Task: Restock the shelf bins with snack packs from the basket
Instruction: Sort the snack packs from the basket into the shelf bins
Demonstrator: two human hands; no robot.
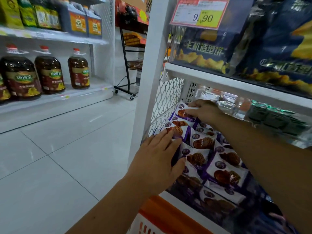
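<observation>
Several purple-and-white snack packs (pixel 202 142) printed with brown waffle biscuits stand in rows in the shelf bin (pixel 170 197). My left hand (pixel 160 159) lies with straight fingers on the front-left packs, its thumb against one pack's edge. At the bin's back left, my right hand (pixel 205 111) pinches one snack pack (pixel 182 111) by its top edge. An orange basket (pixel 162 217) shows below the bin at the bottom edge.
A wire mesh side panel (pixel 166 98) closes the bin's left side. Above, a shelf (pixel 236 81) carries dark blue snack bags under a 9.90 price tag (pixel 199 12). Oil bottles (pixel 49 73) line the shelves across the white tiled aisle.
</observation>
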